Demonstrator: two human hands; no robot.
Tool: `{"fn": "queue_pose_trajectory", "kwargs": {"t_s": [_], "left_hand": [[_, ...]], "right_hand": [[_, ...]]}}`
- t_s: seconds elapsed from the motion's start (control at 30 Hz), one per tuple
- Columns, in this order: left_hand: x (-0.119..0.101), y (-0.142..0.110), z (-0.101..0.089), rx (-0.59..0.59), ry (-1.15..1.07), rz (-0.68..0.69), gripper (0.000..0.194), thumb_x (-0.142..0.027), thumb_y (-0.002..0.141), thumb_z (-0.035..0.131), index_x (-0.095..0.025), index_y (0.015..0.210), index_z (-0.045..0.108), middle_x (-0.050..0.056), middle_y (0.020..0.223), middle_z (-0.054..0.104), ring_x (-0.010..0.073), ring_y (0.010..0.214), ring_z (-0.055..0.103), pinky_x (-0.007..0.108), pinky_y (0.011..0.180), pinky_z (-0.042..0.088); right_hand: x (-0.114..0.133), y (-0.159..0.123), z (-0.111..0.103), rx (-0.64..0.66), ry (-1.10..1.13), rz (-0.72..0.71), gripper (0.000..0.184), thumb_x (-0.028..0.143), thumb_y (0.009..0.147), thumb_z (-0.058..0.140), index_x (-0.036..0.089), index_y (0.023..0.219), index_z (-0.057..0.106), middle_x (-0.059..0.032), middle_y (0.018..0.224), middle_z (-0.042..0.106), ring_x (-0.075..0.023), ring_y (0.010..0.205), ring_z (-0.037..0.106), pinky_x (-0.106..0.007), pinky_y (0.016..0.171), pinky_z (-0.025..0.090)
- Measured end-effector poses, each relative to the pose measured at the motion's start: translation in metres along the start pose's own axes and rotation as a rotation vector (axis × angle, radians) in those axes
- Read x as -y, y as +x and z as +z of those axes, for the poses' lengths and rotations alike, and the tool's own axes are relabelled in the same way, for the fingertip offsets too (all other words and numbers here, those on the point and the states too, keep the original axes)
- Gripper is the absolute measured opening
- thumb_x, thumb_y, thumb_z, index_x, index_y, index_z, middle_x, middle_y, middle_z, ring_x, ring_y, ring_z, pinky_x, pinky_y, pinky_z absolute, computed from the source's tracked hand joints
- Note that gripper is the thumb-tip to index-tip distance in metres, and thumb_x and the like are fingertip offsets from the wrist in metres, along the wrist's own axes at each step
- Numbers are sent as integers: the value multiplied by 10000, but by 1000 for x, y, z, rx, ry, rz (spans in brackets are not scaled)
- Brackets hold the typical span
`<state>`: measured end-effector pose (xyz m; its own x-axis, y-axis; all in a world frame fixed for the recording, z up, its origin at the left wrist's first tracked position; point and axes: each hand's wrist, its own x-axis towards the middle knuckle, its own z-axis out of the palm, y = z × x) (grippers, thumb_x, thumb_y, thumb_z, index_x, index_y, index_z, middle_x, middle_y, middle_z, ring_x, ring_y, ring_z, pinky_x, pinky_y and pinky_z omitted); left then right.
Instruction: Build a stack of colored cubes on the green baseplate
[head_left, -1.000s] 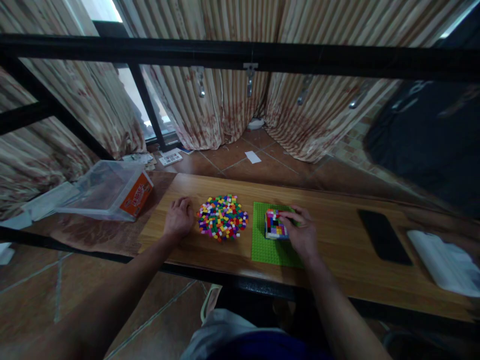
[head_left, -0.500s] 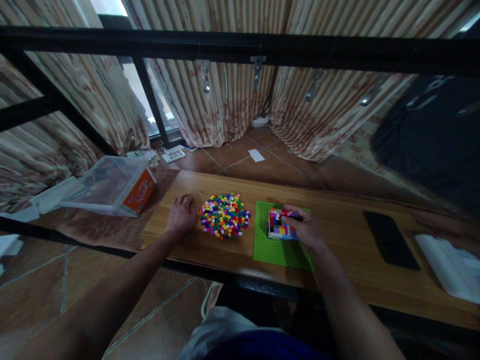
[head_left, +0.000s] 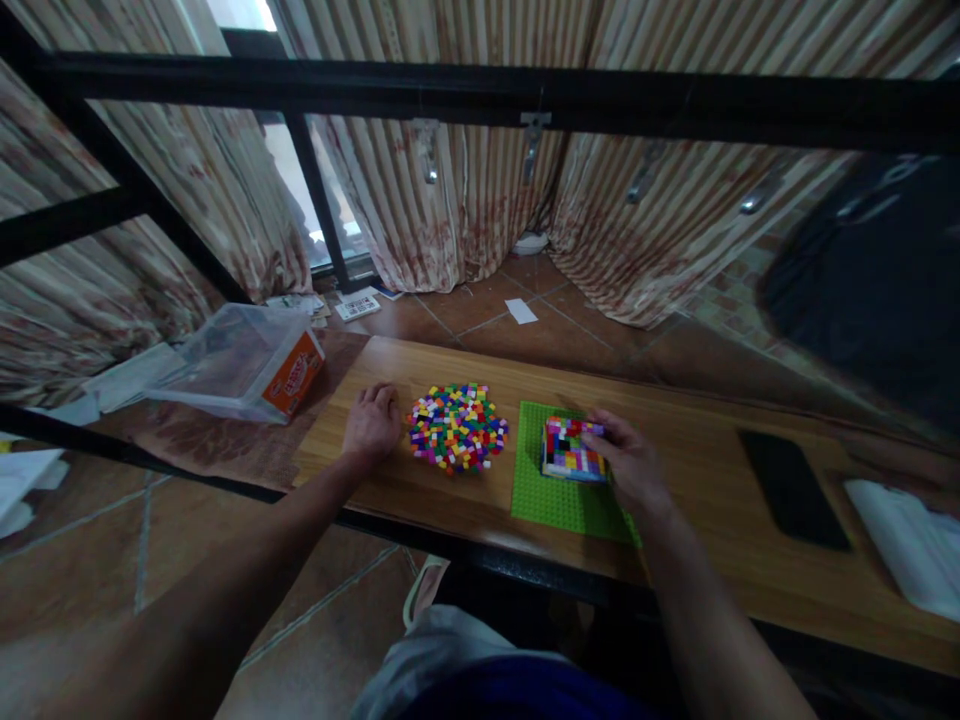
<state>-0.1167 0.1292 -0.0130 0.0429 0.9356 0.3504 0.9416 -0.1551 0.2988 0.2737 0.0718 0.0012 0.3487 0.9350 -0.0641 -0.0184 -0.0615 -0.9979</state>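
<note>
Brick structure [head_left: 570,461] sits on baseplate [head_left: 561,510], right hand [head_left: 634,462] at its edge, left hand [head_left: 371,424] curled, grips unclear.

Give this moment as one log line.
left hand: on table, beside loose bricks | right hand: at right edge of brick block | green baseplate: under block | clear box: left of bricks

The single head-worn camera is set above and behind the right hand [head_left: 634,465] and the left hand [head_left: 373,422], facing forward and downward. Viewing distance is moderate: the field covers both hands, the tabletop [head_left: 442,505] beneath them, and the curtains [head_left: 480,220] well beyond.
</note>
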Motion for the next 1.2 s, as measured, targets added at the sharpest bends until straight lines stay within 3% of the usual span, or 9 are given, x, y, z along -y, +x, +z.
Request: {"fn": "queue_pose_trajectory", "kwargs": {"t_s": [0.13,0.23,0.33,0.43,0.53,0.83,1.2], "left_hand": [[-2,-1,-1,-2,-3,-11,307,-161,890,420,-139,1116,627,151,1187,632,302,1114,555,444,1024,450],[-4,-1,-3,6,-9,-17,293,-154,883,435,-149,1100,632,145,1170,640,299,1107,555,446,1019,455],[-5,-2,-4,17,-10,-20,281,-147,880,440,-161,1079,637,138,1159,644,300,1096,558,459,1003,463],[-5,-2,-4,12,-12,-17,268,-142,877,445,-156,1060,640,141,1148,645,299,1097,557,456,1004,464],[-4,-2,-3,10,-19,-13,269,-139,876,447,-158,1063,640,141,1155,644,297,1106,553,453,1014,461],[-4,-2,-4,12,1,-17,277,-144,885,449,-145,1091,635,147,1173,646,296,1112,556,437,1014,464],[-2,-2,-2,4,-9,-10,292,-147,885,440,-159,1094,643,145,1177,642,302,1123,557,464,1017,461]], "right_hand": [[-1,-14,-4,-232,-27,-110,418,407,603,811,210,960,720,-54,991,728,-209,887,674,-439,848,539],[11,-37,6,-280,-196,-211,343,432,726,734,192,972,729,-79,976,729,-222,870,677,-432,826,542],[25,-63,26,-118,-340,-387,258,427,821,655,221,953,739,-70,1008,728,-225,924,674,-407,844,535],[30,-82,50,97,-453,-471,209,370,890,579,239,936,735,-54,954,725,-195,866,671,-353,796,533],[21,-90,71,196,-578,-507,239,294,924,496,229,958,724,-60,915,714,-189,831,662,-339,782,524],[-6,-76,109,248,-852,-543,304,171,927,402,202,891,702,-91,887,670,-218,836,614,-357,802,489],[-11,-70,113,257,-982,-561,243,125,895,425,217,845,644,-91,891,647,-229,864,583,-350,797,460]]}}
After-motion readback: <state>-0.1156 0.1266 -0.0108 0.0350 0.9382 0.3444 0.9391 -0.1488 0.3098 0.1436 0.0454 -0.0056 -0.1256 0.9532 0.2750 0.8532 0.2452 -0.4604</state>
